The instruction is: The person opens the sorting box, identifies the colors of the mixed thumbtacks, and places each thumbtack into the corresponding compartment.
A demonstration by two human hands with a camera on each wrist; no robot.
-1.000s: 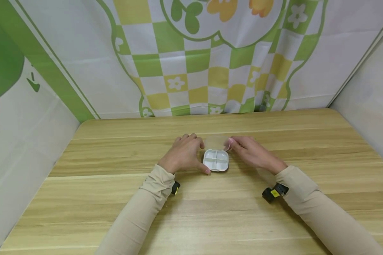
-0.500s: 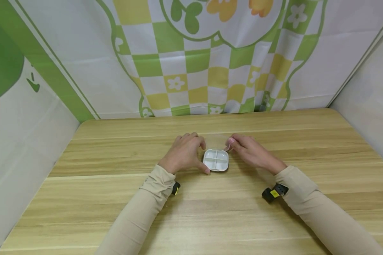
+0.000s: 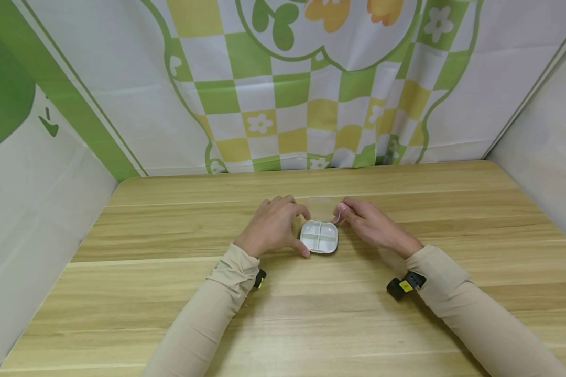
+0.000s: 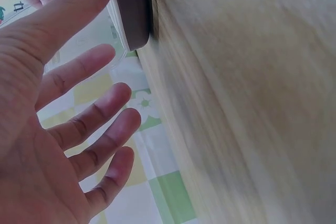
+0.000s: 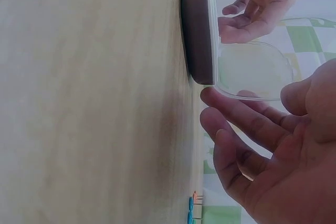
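A small square pill box (image 3: 319, 237) lies on the wooden table, its white inside split into four-way compartments by a cross divider. Its outer shell (image 5: 199, 30) is dark brown in the right wrist view. The clear lid (image 3: 322, 208) stands up at the far side. My right hand (image 3: 372, 222) pinches the lid's right edge between thumb and fingers. My left hand (image 3: 274, 225) has its thumb at the box's near left corner and its index fingertip by the lid's left edge. In the left wrist view the other fingers (image 4: 105, 135) are spread loosely, holding nothing.
The wooden table (image 3: 170, 314) runs back to a green, yellow and white checked curtain (image 3: 306, 104). Pale panels stand at left and right. A black wrist camera (image 3: 401, 285) hangs under the right wrist.
My left index finger has reached a little to the right, toward the lid. The lid stands slightly higher in the right hand's pinch. The box has stayed in place.
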